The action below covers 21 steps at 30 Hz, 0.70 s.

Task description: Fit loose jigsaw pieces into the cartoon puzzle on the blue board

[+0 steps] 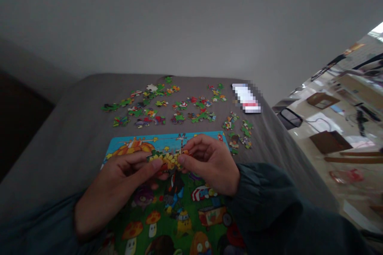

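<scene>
My left hand (pixel 116 191) and my right hand (pixel 209 163) pinch a small joined strip of yellow and green jigsaw pieces (pixel 167 160) between thumbs and fingers. The strip is held just above a colourful cartoon puzzle picture (pixel 206 215) showing mushrooms and pumpkins, which my hands and forearms partly hide. Beyond it, several loose jigsaw pieces (pixel 161 105) lie scattered in rough groups, apart from both hands.
A thick grey padded surface (pixel 60 135) bears everything and falls away at its far and right edges. A pixelated white and red object (pixel 247 98) lies at its far right. A grey wall rises behind. Below right, a floor holds cardboard pieces (pixel 330 141) and clutter.
</scene>
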### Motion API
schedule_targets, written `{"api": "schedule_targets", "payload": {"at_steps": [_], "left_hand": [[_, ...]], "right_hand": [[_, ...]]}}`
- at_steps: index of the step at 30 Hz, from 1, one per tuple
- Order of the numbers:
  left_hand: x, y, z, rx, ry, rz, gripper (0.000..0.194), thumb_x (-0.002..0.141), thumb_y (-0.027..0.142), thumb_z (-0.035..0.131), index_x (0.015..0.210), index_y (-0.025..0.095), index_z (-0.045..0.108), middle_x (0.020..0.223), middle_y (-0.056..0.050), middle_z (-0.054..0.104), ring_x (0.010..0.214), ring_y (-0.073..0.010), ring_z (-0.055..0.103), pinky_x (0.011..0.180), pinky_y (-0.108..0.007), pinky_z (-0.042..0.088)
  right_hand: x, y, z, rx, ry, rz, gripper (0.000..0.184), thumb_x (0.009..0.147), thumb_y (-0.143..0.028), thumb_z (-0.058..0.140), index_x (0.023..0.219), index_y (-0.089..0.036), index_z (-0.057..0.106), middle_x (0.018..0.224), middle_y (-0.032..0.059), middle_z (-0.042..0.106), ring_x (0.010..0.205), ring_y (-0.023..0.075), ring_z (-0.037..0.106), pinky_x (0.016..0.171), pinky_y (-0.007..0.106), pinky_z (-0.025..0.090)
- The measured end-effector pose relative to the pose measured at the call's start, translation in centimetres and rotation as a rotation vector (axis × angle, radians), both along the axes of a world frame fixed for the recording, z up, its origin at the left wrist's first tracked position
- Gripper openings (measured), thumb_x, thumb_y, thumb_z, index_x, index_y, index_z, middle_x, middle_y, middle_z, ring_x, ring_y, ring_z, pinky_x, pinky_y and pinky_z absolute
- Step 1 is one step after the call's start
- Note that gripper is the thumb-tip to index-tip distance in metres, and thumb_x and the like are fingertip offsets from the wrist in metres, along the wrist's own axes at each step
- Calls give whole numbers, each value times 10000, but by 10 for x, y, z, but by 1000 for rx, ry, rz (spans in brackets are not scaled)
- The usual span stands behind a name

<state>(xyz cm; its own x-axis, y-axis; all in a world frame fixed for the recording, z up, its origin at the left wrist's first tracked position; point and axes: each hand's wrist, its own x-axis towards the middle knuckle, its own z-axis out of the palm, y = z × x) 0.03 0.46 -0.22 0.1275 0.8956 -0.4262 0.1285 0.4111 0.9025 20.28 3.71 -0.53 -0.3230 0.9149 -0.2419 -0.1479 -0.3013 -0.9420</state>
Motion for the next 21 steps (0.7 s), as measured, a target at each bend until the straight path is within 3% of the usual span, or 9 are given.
{"api": "schedule_targets", "payload": {"at_steps": [6,14,18,21], "left_hand": [[-6,-2,-6,-11,-13,42,414,722,629,769,780,221,805,768,-26,801,670,-159,707,602,-196,530],[-5,-1,-2,11,-49,-22,395,766,615,744,694,230,794,688,19,770,649,-102,657,599,-140,488],[-5,-2,-4,6,-71,-55,368,780,611,735,764,248,793,712,31,769,676,-105,665,618,-144,502],[-5,-2,-4,-17,-78,-47,360,771,598,747,740,240,773,721,26,772,660,-114,669,626,-166,523]], "right_hand": [[2,0,-1,18,111,47,399,558,-277,952,758,-174,622,691,-39,698,566,61,629,568,188,523],[5,-3,0,250,54,76,252,683,-205,862,788,-189,633,727,-30,669,621,69,595,614,209,495],[4,-1,-8,196,34,173,205,767,-270,778,936,-196,689,784,-2,690,649,98,616,627,248,498],[5,0,-11,250,-56,195,273,798,-291,728,1051,-189,717,878,38,730,710,127,638,692,296,517]]}}
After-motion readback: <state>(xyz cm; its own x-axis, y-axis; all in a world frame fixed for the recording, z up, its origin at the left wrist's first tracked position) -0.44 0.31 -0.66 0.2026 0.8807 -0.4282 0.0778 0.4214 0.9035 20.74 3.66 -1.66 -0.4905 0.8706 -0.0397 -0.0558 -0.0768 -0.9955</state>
